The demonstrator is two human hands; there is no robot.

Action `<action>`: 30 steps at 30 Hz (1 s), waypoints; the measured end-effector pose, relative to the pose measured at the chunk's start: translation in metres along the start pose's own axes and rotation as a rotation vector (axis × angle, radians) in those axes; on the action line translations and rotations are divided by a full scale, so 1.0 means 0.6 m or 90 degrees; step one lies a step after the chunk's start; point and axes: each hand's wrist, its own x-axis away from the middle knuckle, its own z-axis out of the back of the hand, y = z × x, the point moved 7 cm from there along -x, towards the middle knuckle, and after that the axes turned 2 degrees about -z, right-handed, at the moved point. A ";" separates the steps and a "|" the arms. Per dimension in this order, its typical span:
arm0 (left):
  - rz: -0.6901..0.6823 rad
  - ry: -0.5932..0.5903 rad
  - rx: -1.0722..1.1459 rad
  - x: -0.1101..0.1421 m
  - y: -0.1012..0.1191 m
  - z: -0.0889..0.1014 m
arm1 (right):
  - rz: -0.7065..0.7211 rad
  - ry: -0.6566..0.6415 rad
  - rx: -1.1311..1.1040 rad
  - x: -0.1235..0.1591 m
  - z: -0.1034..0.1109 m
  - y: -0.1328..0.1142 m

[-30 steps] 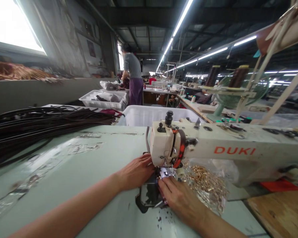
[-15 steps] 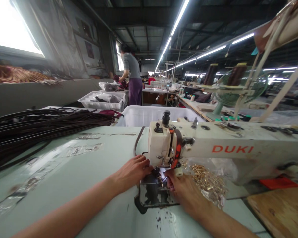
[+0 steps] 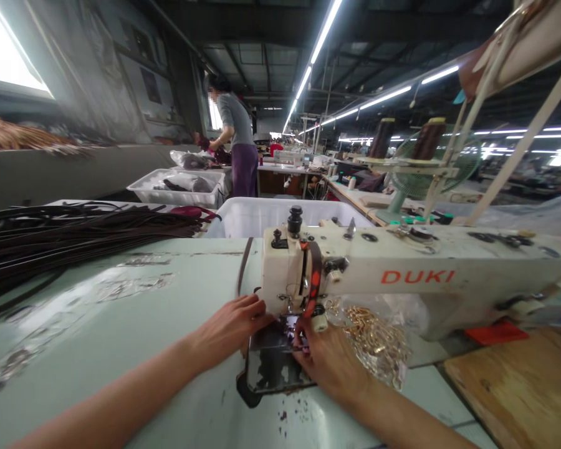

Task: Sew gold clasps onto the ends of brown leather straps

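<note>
The white sewing machine has its lit needle area low at its left end. My left hand lies just left of the needle, its fingers closed on a narrow dark strap that loops up behind the hand. On the right side of the needle, my right hand has thumb and fingers pinched close to the presser foot. What it grips is hidden by the fingers and the glare. Both hands rest over the dark, worn metal bed plate.
A bundle of dark straps lies at the left of the pale green table. Gold-coloured metal hardware sits in clear plastic behind my right hand. A white bin stands beyond the machine. Farther back, a person stands bent forward.
The view has swung slightly right, so everything sits farther left in the picture. My hands stay at the needle, and my right fingers have shifted slightly there.
</note>
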 end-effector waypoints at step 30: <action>0.159 0.094 0.278 -0.005 -0.005 -0.014 | -0.018 0.007 -0.180 -0.021 0.002 0.057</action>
